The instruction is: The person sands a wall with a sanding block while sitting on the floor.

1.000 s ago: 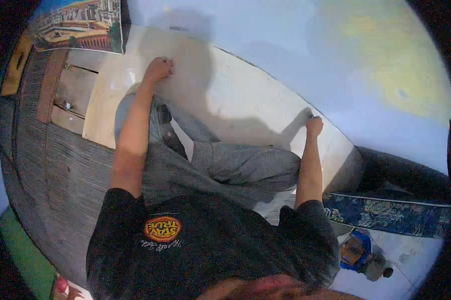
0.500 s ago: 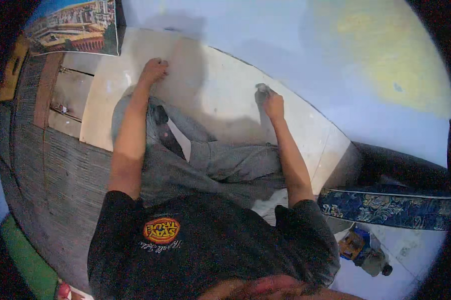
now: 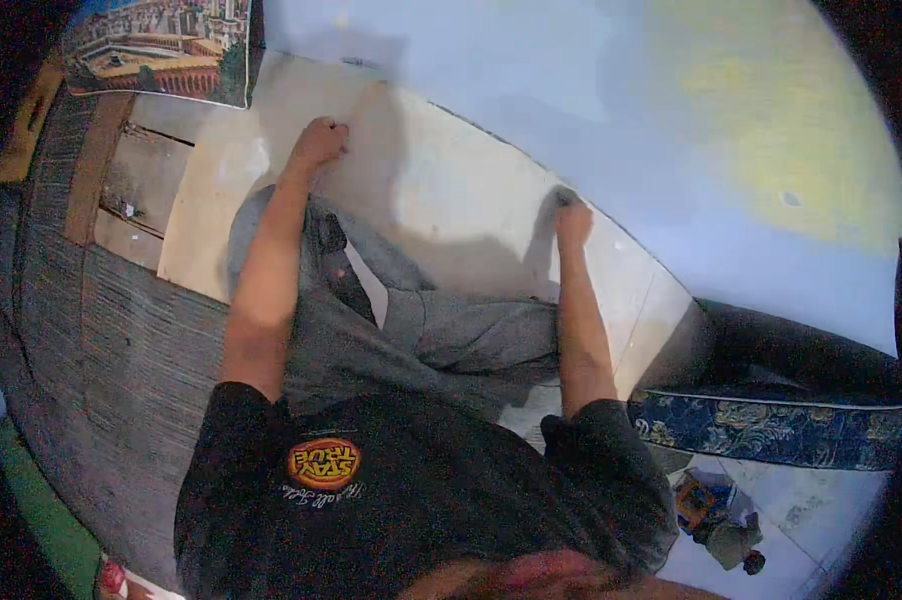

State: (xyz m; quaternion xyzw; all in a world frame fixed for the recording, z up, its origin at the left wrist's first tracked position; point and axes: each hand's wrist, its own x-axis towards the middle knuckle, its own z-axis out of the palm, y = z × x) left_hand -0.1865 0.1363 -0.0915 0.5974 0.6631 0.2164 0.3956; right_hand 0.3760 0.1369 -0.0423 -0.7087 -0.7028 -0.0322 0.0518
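My left hand (image 3: 323, 141) is curled above the pale floor (image 3: 451, 165), beyond my left knee. Its fingers are bent in, and anything inside them is hidden. Farther right, my right hand (image 3: 572, 222) is closed in a fist near the line where floor and wall meet. A dark shadow lies beside it, and I cannot make out whether it grips something small. The two hands are well apart. Below them are my folded legs in grey trousers (image 3: 471, 325).
A bluish-white wall (image 3: 611, 90) with a yellow patch rises ahead. At upper left hangs a city picture (image 3: 161, 55), above brown boards (image 3: 146, 180) and a striped grey mat (image 3: 121, 340). On the right are a dark-blue floral mattress (image 3: 771, 428) and a small heap of things (image 3: 716, 515).
My right hand has moved right and a little closer to me, its fist turning so less shows at the fingertips. My left hand has shifted slightly right and stays curled.
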